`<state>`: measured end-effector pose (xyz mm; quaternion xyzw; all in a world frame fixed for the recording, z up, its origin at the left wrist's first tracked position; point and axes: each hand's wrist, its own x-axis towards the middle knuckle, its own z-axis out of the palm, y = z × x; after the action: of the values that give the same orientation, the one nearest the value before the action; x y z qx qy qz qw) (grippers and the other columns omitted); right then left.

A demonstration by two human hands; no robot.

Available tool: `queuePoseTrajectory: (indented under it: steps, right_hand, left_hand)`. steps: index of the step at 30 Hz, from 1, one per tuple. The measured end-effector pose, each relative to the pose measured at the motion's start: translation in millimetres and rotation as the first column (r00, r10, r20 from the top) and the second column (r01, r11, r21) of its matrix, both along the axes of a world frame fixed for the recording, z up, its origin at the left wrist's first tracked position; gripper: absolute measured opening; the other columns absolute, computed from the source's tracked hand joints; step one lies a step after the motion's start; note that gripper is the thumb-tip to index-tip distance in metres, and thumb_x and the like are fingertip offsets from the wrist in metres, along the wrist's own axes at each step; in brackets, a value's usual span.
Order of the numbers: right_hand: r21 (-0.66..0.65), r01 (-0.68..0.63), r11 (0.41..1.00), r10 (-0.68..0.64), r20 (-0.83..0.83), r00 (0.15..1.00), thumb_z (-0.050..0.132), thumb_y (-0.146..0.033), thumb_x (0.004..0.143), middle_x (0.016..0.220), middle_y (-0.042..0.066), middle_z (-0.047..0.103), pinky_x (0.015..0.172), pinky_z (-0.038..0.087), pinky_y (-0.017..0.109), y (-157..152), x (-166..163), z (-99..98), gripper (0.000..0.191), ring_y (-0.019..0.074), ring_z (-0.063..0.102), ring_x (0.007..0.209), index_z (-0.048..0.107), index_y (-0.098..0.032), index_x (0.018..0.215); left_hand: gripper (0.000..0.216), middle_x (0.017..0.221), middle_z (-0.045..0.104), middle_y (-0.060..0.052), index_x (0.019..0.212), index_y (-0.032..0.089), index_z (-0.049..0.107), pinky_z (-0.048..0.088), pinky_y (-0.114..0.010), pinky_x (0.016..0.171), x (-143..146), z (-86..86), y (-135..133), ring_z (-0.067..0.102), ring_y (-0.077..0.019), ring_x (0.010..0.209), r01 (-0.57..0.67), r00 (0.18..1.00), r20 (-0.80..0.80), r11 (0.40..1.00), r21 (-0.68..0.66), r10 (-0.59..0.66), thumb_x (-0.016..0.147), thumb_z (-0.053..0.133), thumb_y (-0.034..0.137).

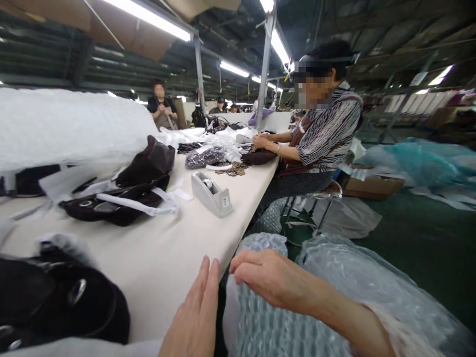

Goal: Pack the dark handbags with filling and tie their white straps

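Lying beside the tabletop's [167, 248] edge, bubble wrap [267, 327] stretches forward beneath the nearer right hand [271, 277] — fingers curled, any hold unclear — while the left hand [193, 312] extends straight fingers, visibly empty.

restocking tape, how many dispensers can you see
1: the dispenser stands on the table near its edge, beyond the left hand. Others may be hidden among the piles.

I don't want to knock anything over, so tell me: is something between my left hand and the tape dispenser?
Nothing visible: between your left hand and the tape dispenser, only pale tabletop shows. Your right hand is off to the right.
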<state>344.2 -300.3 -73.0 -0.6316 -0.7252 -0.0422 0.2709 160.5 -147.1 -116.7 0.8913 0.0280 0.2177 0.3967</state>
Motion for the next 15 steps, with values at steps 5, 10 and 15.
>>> queuePoseTrajectory:
  steps: [5,10,15]
  right_hand:
    - [0.224,-0.183,0.957,0.261,-0.398,0.879,0.063,-0.035,0.093,0.120,0.012,0.064,0.089,0.052,0.030,33,-13,57.6,0.028,0.0197,0.061,0.111,0.059,-0.018,0.115]
    - [0.235,0.122,0.964,0.065,-0.655,0.752,0.044,-0.069,0.093,0.158,0.014,0.031,0.114,0.030,0.053,18,55,22.0,0.074,0.0308,0.033,0.144,0.027,-0.028,0.152]
    - [-0.212,0.242,0.947,-0.315,-0.765,0.562,0.044,-0.081,0.082,0.153,0.021,0.037,0.117,0.021,0.050,-19,123,-52.8,0.107,0.0316,0.035,0.142,0.004,-0.018,0.158]
  left_hand:
    - [0.051,0.118,0.072,-0.013,0.116,0.017,0.069,0.055,-0.043,0.095,24,25.1,-4,0.061,-0.0367,0.119,-0.215,0.975,-0.202,0.609,-0.764,0.092,0.075,0.072,0.048]
    - [0.047,0.109,0.075,-0.014,0.115,0.016,0.066,0.061,-0.037,0.074,8,32.7,17,0.072,-0.0335,0.099,-0.329,0.918,-0.279,0.148,-0.933,0.283,0.072,0.078,0.030]
    - [0.030,0.106,0.076,-0.014,0.111,0.016,0.066,0.062,-0.034,0.069,10,46.9,28,0.074,-0.0305,0.095,-0.317,0.873,-0.240,0.120,-0.941,0.424,0.081,0.068,0.016]
